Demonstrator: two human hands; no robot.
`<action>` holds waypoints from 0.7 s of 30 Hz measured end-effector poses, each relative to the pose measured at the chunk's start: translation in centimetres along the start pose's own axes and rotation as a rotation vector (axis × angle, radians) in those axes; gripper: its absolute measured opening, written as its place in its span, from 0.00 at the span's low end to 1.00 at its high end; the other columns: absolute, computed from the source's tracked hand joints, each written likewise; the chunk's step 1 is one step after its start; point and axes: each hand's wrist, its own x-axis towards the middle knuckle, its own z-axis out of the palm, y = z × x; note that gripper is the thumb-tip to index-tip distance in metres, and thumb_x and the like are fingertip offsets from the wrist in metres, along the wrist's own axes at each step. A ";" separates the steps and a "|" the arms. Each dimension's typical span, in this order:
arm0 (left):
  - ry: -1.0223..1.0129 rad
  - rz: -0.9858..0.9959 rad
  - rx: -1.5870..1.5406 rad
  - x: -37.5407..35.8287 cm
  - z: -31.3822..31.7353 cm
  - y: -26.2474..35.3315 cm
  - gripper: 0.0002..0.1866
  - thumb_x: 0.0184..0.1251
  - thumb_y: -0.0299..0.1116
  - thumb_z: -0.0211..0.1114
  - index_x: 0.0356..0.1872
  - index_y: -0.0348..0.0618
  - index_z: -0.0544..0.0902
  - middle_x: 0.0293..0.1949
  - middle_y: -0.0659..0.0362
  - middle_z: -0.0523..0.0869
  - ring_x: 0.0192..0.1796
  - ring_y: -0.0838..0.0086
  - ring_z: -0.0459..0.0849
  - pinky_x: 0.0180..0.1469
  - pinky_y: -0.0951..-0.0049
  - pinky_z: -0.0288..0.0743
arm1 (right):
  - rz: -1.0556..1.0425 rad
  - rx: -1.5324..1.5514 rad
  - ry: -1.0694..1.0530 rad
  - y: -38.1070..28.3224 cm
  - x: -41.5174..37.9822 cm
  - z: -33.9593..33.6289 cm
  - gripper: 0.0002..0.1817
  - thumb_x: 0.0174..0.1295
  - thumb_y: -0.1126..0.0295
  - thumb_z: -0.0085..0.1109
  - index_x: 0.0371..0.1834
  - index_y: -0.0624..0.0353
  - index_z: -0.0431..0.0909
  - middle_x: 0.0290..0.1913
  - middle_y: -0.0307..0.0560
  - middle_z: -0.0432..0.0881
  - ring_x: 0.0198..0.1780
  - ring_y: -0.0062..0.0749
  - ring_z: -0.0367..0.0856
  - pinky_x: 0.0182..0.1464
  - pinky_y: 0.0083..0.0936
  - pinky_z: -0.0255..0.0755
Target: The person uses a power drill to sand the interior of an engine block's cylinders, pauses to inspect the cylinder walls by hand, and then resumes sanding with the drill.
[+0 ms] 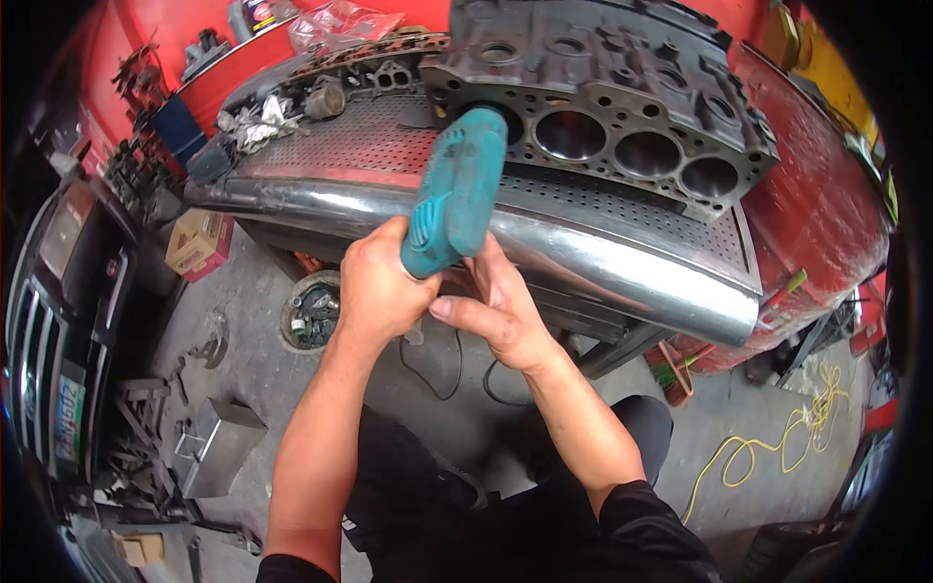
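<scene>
A teal power drill (462,185) points away from me at the leftmost cylinder bore of a grey engine block (622,107). Its front end overlaps that bore, so whatever tool it carries is hidden. My left hand (384,282) is wrapped round the drill's rear and grip. On the other side, my right hand (496,306) curls its fingers under the drill, with the thumb pointing towards my left hand. The block rests on a perforated metal bench (389,146), its row of round bores facing me.
The bench has a rounded shiny front edge (603,248). Metal engine parts (330,97) lie on its left. A car front (73,291) stands at left, near a cardboard box (199,243) and a bucket (313,311). Yellow cord (743,457) and a brush (671,369) are on the right floor.
</scene>
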 end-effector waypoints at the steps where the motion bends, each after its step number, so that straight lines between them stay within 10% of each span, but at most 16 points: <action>1: -0.016 -0.049 -0.021 0.2 0.1 0.1 0.14 0.48 0.29 0.74 0.37 0.38 0.85 0.34 0.45 0.90 0.41 0.47 0.90 0.44 0.55 0.83 | -0.006 0.009 0.002 0.0 0.2 -0.2 0.61 0.59 0.70 0.70 0.87 0.61 0.31 0.82 0.55 0.55 0.81 0.41 0.58 0.80 0.40 0.54; 11: 0.019 -0.036 0.029 1.6 1.2 1.1 0.18 0.56 0.31 0.73 0.48 0.39 0.86 0.35 0.45 0.91 0.40 0.55 0.93 0.46 0.62 0.83 | -0.181 0.108 0.106 -0.1 1.4 -0.7 0.53 0.79 0.43 0.49 0.84 0.71 0.29 0.84 0.61 0.49 0.85 0.42 0.47 0.83 0.32 0.44; 14: 0.015 -0.030 0.062 1.8 1.7 1.7 0.18 0.55 0.30 0.72 0.48 0.39 0.86 0.35 0.45 0.91 0.41 0.54 0.93 0.46 0.62 0.83 | -0.189 0.041 0.165 0.3 1.7 -1.5 0.53 0.79 0.42 0.49 0.84 0.71 0.31 0.83 0.61 0.51 0.84 0.41 0.48 0.82 0.32 0.45; 17: 0.015 -0.018 0.093 2.1 2.0 1.9 0.13 0.62 0.31 0.71 0.44 0.34 0.85 0.32 0.53 0.89 0.35 0.74 0.86 0.41 0.68 0.80 | -0.217 0.081 0.126 0.1 1.9 -2.0 0.52 0.79 0.41 0.48 0.84 0.72 0.33 0.82 0.62 0.54 0.83 0.40 0.51 0.82 0.31 0.47; 21: -0.009 -0.081 0.101 2.2 1.9 1.7 0.14 0.60 0.32 0.72 0.44 0.35 0.85 0.32 0.51 0.90 0.36 0.68 0.88 0.42 0.67 0.80 | -0.244 0.094 0.140 0.6 2.1 -1.7 0.52 0.79 0.40 0.46 0.84 0.71 0.33 0.81 0.63 0.57 0.82 0.40 0.53 0.81 0.29 0.49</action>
